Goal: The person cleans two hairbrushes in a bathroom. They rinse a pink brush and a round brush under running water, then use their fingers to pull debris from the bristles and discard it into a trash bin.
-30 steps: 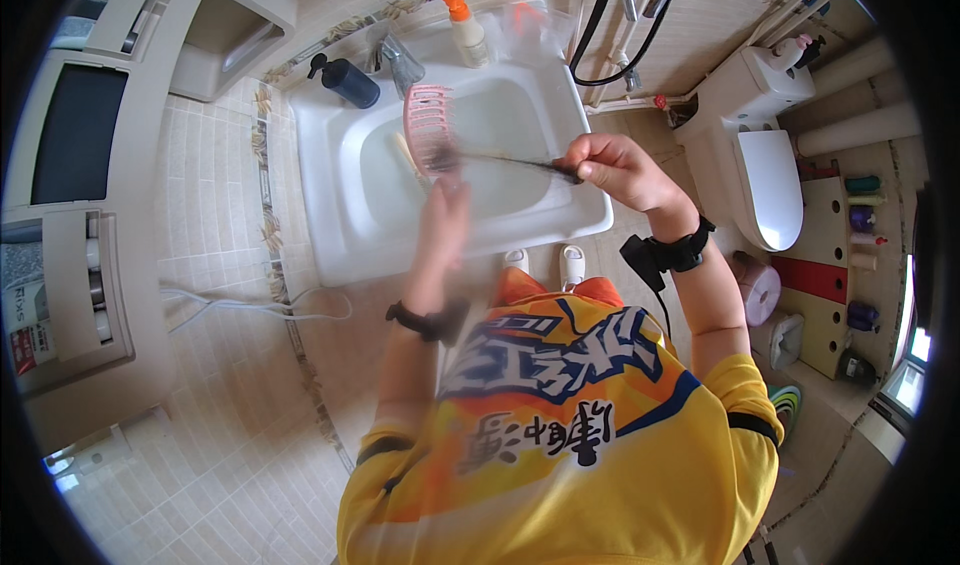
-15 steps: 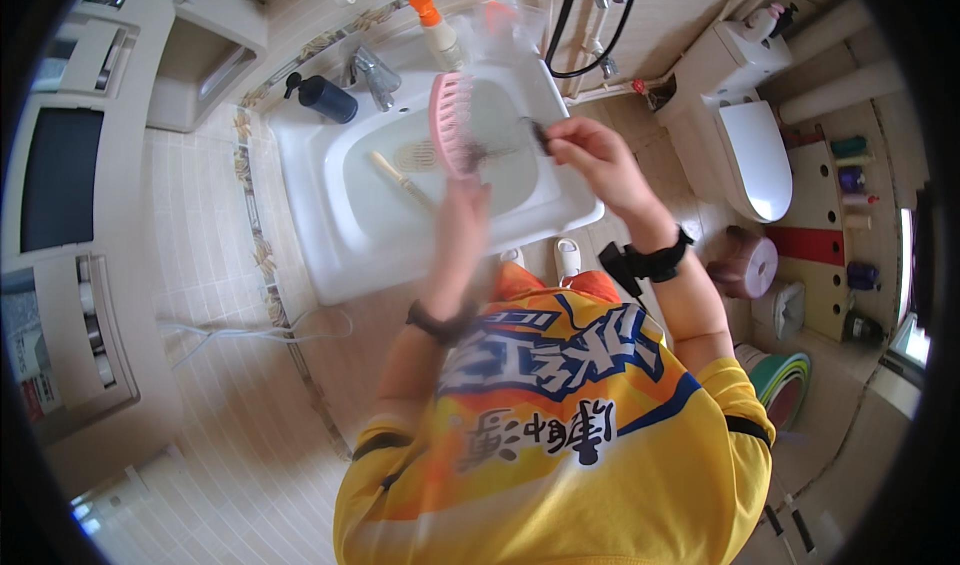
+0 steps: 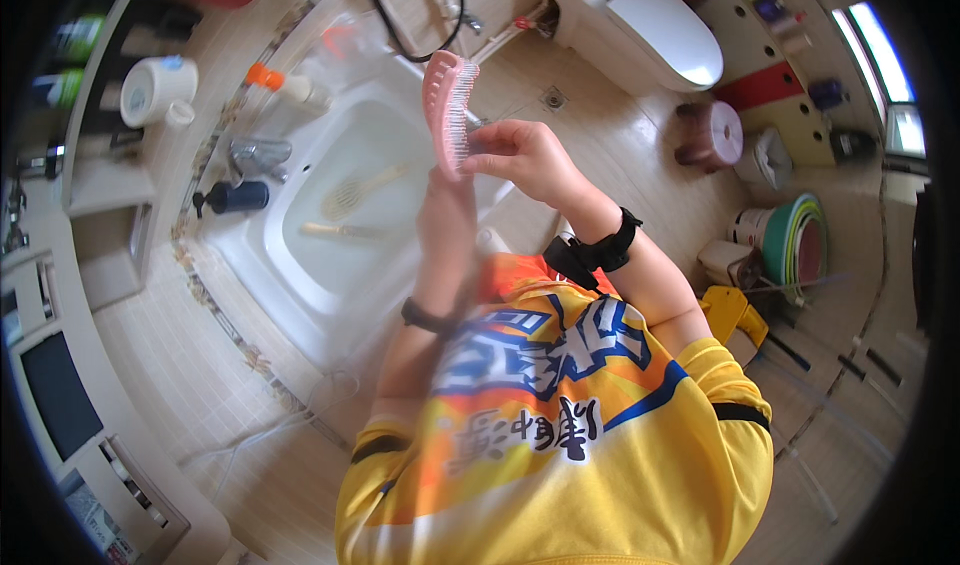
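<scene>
Fingers of my right hand (image 3: pixel 535 160) curl in toward the bristles of the pink brush (image 3: pixel 441 115), thumb and fingertips at the lower part of the bristle row; I cannot tell whether they pinch any strand there. My left hand (image 3: pixel 447 220), blurred, is closed around the brush's lower end, so the brush stands nearly upright at the upper middle of the frame, its curved, slotted back toward the left and its bristles toward the right. A black strap (image 3: pixel 612 249) wraps my right wrist, and a dark band (image 3: pixel 430 315) sits on my left one.

Behind my left hand, left of centre, lies the white sink (image 3: pixel 250 257), with water in its basin. In the water I see a tan oval brush (image 3: pixel 343 201) with its handle pointing up and to the right, and just below it a cream-handled tool (image 3: pixel 325 230), whose far end is hard to make out. Along the sink's upper-left edge are a dark pump bottle (image 3: pixel 238 197), a metal faucet (image 3: pixel 262 153) and a pale bottle with an orange top (image 3: pixel 292 86). A black hose (image 3: pixel 385 20) loops down at the top middle. Toward the upper right are the toilet (image 3: pixel 665 30) and a pinkish stool (image 3: pixel 714 130).
</scene>
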The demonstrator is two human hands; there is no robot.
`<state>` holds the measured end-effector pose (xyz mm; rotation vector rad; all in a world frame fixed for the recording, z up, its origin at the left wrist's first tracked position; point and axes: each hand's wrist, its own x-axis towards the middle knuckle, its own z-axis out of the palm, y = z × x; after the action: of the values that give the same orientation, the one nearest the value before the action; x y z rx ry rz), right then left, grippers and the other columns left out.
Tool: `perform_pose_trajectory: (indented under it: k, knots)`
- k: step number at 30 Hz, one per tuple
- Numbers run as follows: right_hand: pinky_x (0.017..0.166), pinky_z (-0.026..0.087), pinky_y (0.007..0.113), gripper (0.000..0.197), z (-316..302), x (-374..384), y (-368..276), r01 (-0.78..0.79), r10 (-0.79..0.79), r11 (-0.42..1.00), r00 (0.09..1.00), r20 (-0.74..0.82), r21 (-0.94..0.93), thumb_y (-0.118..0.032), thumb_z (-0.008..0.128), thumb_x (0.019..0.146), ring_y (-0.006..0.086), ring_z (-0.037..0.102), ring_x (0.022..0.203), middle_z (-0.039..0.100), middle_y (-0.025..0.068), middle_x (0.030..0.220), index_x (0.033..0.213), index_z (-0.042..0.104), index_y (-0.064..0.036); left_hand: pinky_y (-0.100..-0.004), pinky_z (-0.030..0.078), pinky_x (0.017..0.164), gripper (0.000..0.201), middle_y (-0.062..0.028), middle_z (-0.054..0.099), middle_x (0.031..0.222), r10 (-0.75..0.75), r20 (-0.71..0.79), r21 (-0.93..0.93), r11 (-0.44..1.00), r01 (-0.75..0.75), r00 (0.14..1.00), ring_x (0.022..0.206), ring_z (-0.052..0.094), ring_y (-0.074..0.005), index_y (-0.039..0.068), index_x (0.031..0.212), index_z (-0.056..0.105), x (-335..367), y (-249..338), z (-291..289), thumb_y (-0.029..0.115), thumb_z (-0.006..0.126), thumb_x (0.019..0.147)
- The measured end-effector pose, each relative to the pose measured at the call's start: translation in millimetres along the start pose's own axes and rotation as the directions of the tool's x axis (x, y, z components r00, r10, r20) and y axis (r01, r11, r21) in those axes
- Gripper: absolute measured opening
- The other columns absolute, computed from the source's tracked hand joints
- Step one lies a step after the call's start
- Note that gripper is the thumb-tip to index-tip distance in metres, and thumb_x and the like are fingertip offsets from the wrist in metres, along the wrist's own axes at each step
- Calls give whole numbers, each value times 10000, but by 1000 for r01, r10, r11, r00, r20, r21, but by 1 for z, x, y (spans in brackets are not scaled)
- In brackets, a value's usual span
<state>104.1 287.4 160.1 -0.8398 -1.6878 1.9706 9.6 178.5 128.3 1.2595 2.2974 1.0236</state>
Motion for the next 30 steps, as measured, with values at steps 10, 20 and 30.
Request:
perform_pose_trajectory:
  k: [10, 20, 30]
  knots:
    - [636, 460, 207, 124, -134, -93, 7, 53, -20, 994, 950, -310, 97, -50, 594, 785, 82, 564, 679, 600, 31, 750, 869, 585, 41, -446, 448, 626, 238, -152, 570, 888, 210, 189, 77, 971, -228, 959, 785, 560, -362, 72, 983, 479, -17, 114, 94, 275, 432, 869]
    - [580, 466, 268, 141, -322, -198, 81, 68, -111, 994, 564, -818, -88, -88, 602, 758, 128, 576, 632, 617, 90, 695, 850, 607, 19, -421, 440, 606, 269, -205, 566, 816, 505, 178, -86, 863, -498, 844, 747, 547, -393, 21, 956, 448, -38, 241, 244, 280, 461, 884]
    - [693, 492, 231, 75, -475, -295, 121, 334, 160, 901, 338, -928, 277, -45, 580, 810, 93, 553, 708, 574, 18, 801, 880, 581, -20, -179, 323, 362, 174, 37, 358, 597, 398, 549, -672, 733, 105, 735, 416, 350, -37, 106, 979, 368, 37, 308, 333, 225, 469, 904]
